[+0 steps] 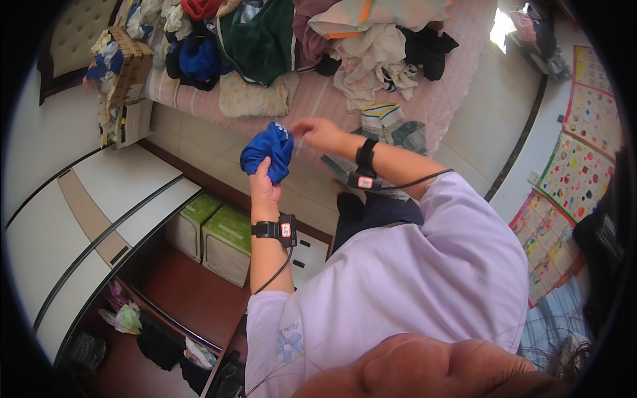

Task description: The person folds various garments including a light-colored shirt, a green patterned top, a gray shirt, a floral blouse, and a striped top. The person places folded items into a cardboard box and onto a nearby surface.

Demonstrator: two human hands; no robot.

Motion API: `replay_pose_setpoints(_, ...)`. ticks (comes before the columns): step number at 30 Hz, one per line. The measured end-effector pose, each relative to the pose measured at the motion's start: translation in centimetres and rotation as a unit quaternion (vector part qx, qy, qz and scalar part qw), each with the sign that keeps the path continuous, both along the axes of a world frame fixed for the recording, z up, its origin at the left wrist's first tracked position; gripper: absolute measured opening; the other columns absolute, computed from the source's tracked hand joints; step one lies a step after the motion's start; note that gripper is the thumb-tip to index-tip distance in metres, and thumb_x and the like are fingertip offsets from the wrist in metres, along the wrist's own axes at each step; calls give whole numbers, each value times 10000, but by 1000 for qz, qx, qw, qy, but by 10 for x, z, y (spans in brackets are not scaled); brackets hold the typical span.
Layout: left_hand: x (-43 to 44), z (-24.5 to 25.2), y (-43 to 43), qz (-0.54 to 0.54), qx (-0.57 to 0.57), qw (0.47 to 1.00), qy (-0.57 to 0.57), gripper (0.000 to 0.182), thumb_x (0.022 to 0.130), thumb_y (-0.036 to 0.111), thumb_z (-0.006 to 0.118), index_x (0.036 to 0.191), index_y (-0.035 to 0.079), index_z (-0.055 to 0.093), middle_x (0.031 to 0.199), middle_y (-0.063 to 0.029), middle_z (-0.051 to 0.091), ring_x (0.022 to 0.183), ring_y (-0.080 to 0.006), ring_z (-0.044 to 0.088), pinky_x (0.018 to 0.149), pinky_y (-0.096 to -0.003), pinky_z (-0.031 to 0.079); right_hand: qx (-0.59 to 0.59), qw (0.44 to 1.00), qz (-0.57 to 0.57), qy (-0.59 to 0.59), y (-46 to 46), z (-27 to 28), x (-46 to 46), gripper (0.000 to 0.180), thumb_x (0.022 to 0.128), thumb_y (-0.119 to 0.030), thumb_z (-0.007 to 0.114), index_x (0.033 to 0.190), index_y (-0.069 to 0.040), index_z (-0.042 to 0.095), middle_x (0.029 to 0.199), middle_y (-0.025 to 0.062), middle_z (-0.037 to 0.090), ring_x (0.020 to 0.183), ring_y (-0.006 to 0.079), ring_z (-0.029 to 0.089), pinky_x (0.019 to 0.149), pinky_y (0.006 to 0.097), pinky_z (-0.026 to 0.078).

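Observation:
My left hand [264,183] is closed around a bundled blue cloth garment [266,149], with the thumb lying over its near side. White lettering runs along the garment's upper right edge. My right hand [321,134] is at that same edge, fingers bent and apart, slightly blurred; whether the fingertips touch the cloth is unclear. Behind the right forearm, a green and grey garment with a white, yellow and blue band [383,122] lies at the edge of a pink striped bed [318,99]. A folded dotted cloth [256,97] rests on the bed beyond my hands.
Heaped clothes cover the bed's far part, including a dark green garment [268,45] and white ones [366,59]. A cardboard box [132,59] stands left. Below left, an open wardrobe [199,278] holds green-topped storage boxes [229,231]. Charts [572,174] hang on the right wall.

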State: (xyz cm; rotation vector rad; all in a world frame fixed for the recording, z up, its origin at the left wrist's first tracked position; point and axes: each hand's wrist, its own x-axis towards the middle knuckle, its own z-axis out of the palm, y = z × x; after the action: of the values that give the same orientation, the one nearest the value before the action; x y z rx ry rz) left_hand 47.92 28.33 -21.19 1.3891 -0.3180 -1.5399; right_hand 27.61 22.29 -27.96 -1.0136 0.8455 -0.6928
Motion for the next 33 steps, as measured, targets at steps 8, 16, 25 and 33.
replay_pose_setpoints(8,4,38,-33,-94,-16,974,-205,315,890,-34,568,1204,-13,585,1146,-68,616,1046,-163,579,934,-307,461,255,858,-391,215,-104,-76,-161,549,854,-373,698,1177,51,563,1047,143,624,911,258,623,788,366,521)
replay_pose_setpoints(16,-17,86,-194,-116,-145,967,-174,679,900,270,713,1438,14,386,1424,-109,462,1284,-234,466,1051,-402,385,30,892,-315,-323,-261,62,-212,262,1014,-188,450,1139,-42,628,1112,116,664,987,250,642,903,388,513)
replay_pose_setpoints(25,-48,39,-143,-187,-54,969,-151,372,938,208,629,1278,63,581,1213,-30,612,1060,-120,557,851,-291,450,-40,960,-194,197,-265,78,-270,245,896,-185,574,1079,-42,653,815,45,637,713,133,582,618,301,477)
replay_pose_setpoints(33,-28,-35,8,-225,224,942,-110,309,974,196,569,1254,66,579,1111,-72,672,899,-128,645,726,-260,496,-264,803,-122,520,-138,-63,-195,532,784,-213,691,1283,-84,561,1222,189,590,1121,406,566,884,450,501)
